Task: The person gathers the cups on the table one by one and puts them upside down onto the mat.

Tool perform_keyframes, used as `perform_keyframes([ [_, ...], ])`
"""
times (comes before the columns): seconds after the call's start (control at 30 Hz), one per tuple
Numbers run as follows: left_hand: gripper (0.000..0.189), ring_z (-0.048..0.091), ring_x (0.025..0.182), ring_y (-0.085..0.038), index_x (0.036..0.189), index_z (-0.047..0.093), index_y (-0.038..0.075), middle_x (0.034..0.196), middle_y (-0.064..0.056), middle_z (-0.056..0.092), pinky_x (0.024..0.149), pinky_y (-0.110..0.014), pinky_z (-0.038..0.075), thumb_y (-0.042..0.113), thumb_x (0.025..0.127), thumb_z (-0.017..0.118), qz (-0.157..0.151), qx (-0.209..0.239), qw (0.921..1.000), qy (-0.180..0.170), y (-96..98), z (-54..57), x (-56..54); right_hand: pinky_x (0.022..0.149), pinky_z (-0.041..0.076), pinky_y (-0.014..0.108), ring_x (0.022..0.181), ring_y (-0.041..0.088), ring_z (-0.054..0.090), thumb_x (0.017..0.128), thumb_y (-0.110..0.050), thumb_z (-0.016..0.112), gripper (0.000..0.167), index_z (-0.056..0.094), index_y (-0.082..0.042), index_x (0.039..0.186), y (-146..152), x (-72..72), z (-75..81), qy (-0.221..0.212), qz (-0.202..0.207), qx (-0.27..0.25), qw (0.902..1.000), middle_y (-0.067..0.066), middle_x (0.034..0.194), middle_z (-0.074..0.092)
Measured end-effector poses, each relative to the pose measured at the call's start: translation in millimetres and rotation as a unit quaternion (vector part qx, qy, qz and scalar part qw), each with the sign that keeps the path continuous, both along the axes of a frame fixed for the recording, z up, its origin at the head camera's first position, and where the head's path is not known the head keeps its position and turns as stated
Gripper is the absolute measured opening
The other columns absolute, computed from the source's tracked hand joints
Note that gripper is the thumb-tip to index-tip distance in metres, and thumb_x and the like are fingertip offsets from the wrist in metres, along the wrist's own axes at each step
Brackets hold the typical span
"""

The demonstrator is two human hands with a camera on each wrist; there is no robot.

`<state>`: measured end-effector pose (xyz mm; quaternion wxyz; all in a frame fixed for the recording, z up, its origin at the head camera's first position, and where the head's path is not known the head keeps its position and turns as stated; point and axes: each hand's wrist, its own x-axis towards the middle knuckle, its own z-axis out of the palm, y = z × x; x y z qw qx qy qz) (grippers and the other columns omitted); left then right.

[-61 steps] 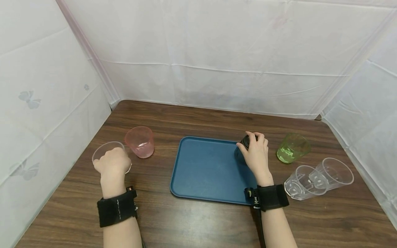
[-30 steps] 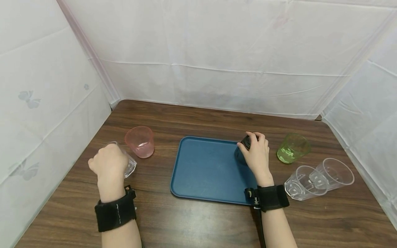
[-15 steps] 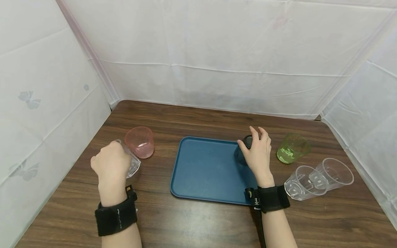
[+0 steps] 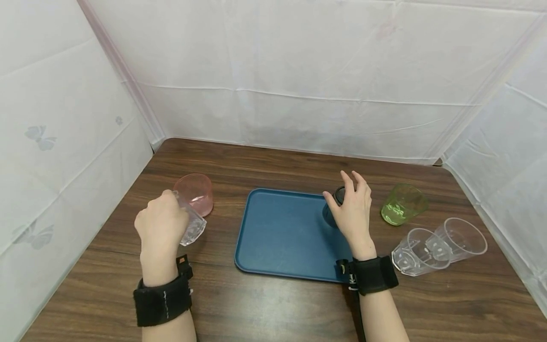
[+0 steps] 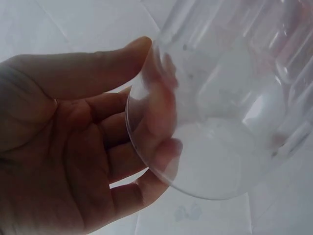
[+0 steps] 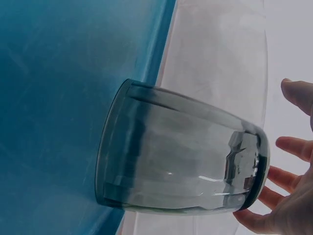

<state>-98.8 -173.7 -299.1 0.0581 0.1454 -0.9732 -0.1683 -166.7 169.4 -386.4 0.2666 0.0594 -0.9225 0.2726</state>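
Observation:
My left hand (image 4: 162,223) pinches a clear plastic tumbler (image 4: 194,230) by its rim, thumb on one side and fingers on the other. The tumbler is tilted, its thick base pointing right. Just behind it stands a pink tumbler (image 4: 195,194), partly covered by it in the head view. At the back right of the blue tray (image 4: 282,237), a dark grey tumbler (image 6: 181,152) stands upside down, rim on the tray. My right hand (image 4: 355,213) is beside that tumbler's upturned base with fingers spread. One fingertip seems to touch the base in the right wrist view.
Right of the tray stands a green tumbler (image 4: 403,204). Two clear tumblers (image 4: 420,251) are close together nearer the front right, overlapping in the head view. White sheeting (image 4: 299,80) encloses the wooden table (image 4: 256,308) at the back and sides.
The left hand has lifted and tilted the clear tumbler, turning its base right, then carried it rightward toward the pink one. The right hand's fingers have loosened and spread off the dark grey tumbler.

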Motion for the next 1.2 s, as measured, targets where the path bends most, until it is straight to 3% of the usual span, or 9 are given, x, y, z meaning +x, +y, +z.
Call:
perform_keyframes([
  [0.13, 0.013, 0.045, 0.052, -0.030, 0.081, 0.051, -0.006, 0.060, -0.017, 0.049, 0.042, -0.038, 0.032, 0.000, 0.074, 0.042, -0.019, 0.008, 0.9995, 0.022, 3.9, 3.6, 3.4, 0.096, 0.025, 0.056, 0.123, 0.040, 0.029, 0.083, -0.031, 0.065, 0.061, 0.042, -0.007, 0.134, -3, 0.1, 1.0, 0.025, 0.011, 0.007, 0.9996, 0.021, 0.138, 0.031],
  [0.33, 0.029, 0.045, 0.050, -0.026, 0.105, 0.058, -0.004, 0.065, -0.016, 0.057, 0.043, -0.038, 0.034, 0.005, 0.080, 0.048, -0.043, 0.035, 0.9970, 0.054, 11.3, 7.5, 5.2, 0.098, 0.024, 0.055, 0.123, 0.038, 0.031, 0.083, -0.027, 0.066, 0.058, 0.044, -0.006, 0.133, -6, 0.1, 2.1, 0.050, 0.038, -0.002, 0.9980, 0.019, 0.137, 0.034],
  [0.43, 0.024, 0.047, 0.050, -0.024, 0.104, 0.059, -0.001, 0.072, -0.017, 0.062, 0.043, -0.036, 0.035, 0.009, 0.083, 0.053, -0.048, 0.058, 0.9952, 0.062, 16.3, 6.8, 4.0, 0.099, 0.022, 0.055, 0.123, 0.038, 0.032, 0.083, -0.026, 0.066, 0.057, 0.045, -0.007, 0.133, -7, 0.6, 2.9, 0.056, 0.061, -0.009, 0.9966, 0.018, 0.136, 0.035],
  [0.53, 0.021, 0.058, 0.060, -0.031, 0.101, 0.060, 0.002, 0.088, -0.017, 0.066, 0.049, -0.041, 0.041, 0.012, 0.083, 0.056, -0.057, 0.080, 0.9927, 0.070, 21.8, 6.5, 2.5, 0.099, 0.022, 0.054, 0.121, 0.037, 0.034, 0.083, -0.026, 0.066, 0.057, 0.044, -0.008, 0.133, -9, 1.4, 3.5, 0.054, 0.082, -0.010, 0.9951, 0.017, 0.136, 0.035],
  [0.63, 0.020, 0.062, 0.073, -0.036, 0.101, 0.059, 0.003, 0.093, -0.016, 0.067, 0.057, -0.046, 0.044, 0.013, 0.084, 0.058, -0.065, 0.095, 0.9907, 0.072, 26.7, 6.9, 0.9, 0.100, 0.022, 0.054, 0.120, 0.036, 0.035, 0.082, -0.028, 0.067, 0.059, 0.044, -0.010, 0.134, -11, 1.8, 3.1, 0.053, 0.099, -0.011, 0.9936, 0.016, 0.137, 0.035],
  [0.9, 0.014, 0.062, 0.077, -0.029, 0.096, 0.059, 0.005, 0.088, -0.013, 0.066, 0.063, -0.043, 0.044, 0.012, 0.084, 0.060, -0.082, 0.127, 0.9844, 0.089, 35.1, 5.4, -3.4, 0.109, 0.010, 0.051, 0.126, 0.031, 0.034, 0.078, -0.029, 0.071, 0.066, 0.042, -0.013, 0.135, -15, 1.8, 3.3, 0.057, 0.150, -0.001, 0.9871, 0.015, 0.137, 0.037],
  [1.2, 0.013, 0.061, 0.074, -0.026, 0.094, 0.059, 0.005, 0.086, -0.012, 0.066, 0.065, -0.041, 0.043, 0.011, 0.083, 0.062, -0.089, 0.146, 0.9795, 0.107, 41.5, 5.8, -4.4, 0.109, 0.011, 0.052, 0.125, 0.030, 0.035, 0.077, -0.035, 0.071, 0.068, 0.042, -0.014, 0.135, -20, 3.6, 4.2, 0.058, 0.156, 0.017, 0.9860, 0.013, 0.136, 0.038],
])
